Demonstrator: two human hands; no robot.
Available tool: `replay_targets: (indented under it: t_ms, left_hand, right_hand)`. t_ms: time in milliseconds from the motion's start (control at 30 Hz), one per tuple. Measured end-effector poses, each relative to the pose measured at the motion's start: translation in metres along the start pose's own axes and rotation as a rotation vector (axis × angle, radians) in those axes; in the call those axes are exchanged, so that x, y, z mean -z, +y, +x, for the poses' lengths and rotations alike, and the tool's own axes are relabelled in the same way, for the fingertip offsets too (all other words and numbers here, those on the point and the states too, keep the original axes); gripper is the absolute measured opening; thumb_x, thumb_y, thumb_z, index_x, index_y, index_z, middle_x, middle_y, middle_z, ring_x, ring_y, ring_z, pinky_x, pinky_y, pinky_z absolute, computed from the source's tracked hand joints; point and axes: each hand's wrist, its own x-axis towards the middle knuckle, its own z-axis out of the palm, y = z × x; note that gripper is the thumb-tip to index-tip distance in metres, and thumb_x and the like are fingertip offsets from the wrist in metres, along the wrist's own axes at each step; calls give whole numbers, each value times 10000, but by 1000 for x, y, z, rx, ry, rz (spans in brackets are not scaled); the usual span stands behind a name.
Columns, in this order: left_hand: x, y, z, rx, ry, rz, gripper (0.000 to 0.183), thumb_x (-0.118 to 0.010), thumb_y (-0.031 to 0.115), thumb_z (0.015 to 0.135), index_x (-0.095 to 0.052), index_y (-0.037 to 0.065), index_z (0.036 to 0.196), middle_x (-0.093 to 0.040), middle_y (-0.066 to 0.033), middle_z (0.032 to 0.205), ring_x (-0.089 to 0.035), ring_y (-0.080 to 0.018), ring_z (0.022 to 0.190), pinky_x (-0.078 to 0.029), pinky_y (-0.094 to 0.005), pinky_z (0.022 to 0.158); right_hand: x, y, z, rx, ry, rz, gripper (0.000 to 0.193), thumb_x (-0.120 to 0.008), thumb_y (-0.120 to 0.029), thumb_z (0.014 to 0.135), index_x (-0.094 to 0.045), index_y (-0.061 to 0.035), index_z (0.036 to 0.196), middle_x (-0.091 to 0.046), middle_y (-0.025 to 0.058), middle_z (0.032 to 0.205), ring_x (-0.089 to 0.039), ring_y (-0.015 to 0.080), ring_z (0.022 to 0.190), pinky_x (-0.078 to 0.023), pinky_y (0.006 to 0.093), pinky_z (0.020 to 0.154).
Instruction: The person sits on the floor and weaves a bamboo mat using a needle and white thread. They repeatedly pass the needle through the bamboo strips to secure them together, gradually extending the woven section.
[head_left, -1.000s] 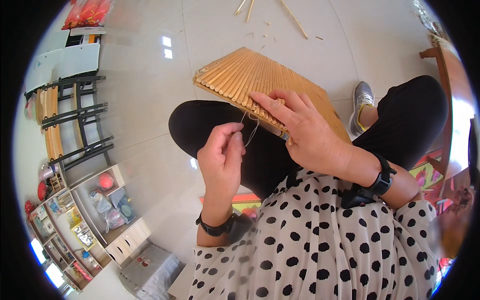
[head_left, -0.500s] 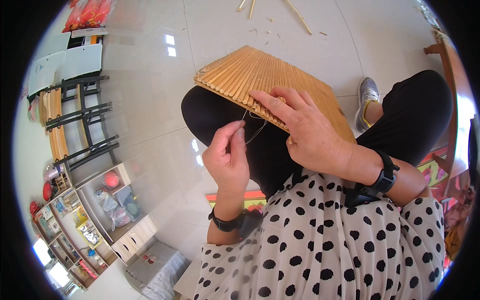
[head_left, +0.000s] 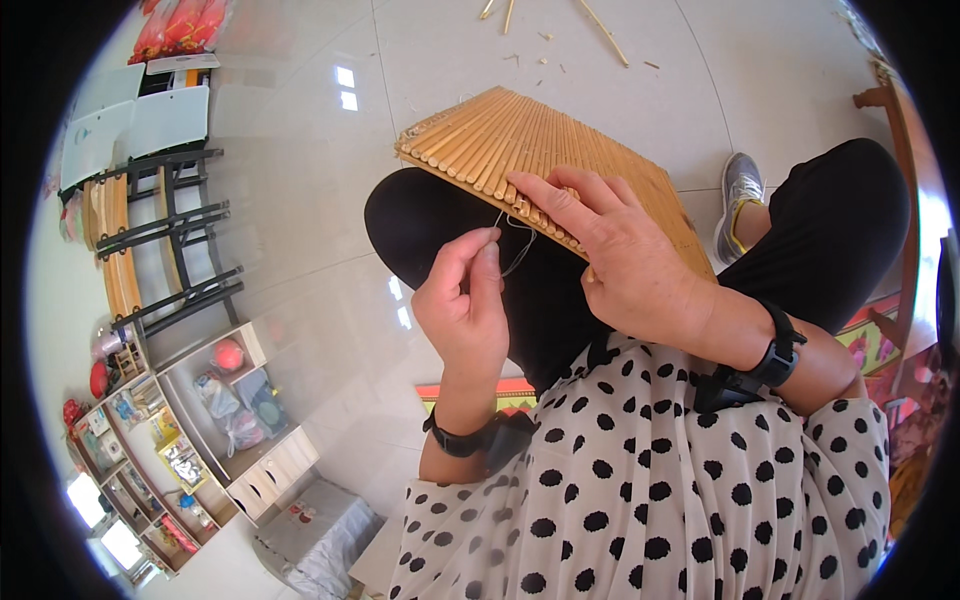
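Note:
A stiff mat of straw-coloured stalks (head_left: 490, 140) rests tilted across my black-trousered lap, its round stalk ends lined up along the near edge. My right hand (head_left: 645, 265) grips this edge, with its fingers lying on the top row of stalks and its thumb at the rim. Just below the edge, my left hand (head_left: 465, 300) is closed, thumb and forefinger pinched together on a thin pale thread. A loop of that thread (head_left: 524, 250) hangs from the mat beside the pinch. Whether a needle is in the fingers cannot be made out.
Loose stalks (head_left: 605, 33) and small scraps lie on the tiled floor (head_left: 300, 180) ahead. Folded black-framed furniture (head_left: 170, 230) and a shelf unit (head_left: 245, 400) with bagged items stand at the left. A wooden piece of furniture (head_left: 910, 200) is at the right, near my shoe (head_left: 740, 200).
My left hand has risen slightly toward the mat's edge, still pinching the thread. The right hand keeps its place on the mat. The whole view has shifted a little.

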Motion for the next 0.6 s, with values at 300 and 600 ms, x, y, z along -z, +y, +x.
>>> replay_targets:
  t_ms: [300, 600]
  left_hand:
    - [-4, 9, 4, 3, -10, 2, 86, -638, 13, 991, -704, -7, 1042, -678, -29, 801, -563, -65, 620, -453, -219, 569]
    - [-6, 18, 8, 47, -53, 18, 50, -649, 32, 988, -680, -8, 990, -631, -19, 705, -540, -64, 603, -439, -228, 560]
  right_hand:
    - [3, 1, -2, 14, 4, 4, 995, -526, 194, 673, -386, -195, 1578, -455, 192, 1450, -459, 426, 1275, -436, 454, 1091]
    - [-1, 2, -6, 33, 17, -21, 966, -540, 179, 674, -403, -169, 1564, -478, 181, 1436, -485, 434, 1225, -471, 462, 1033]
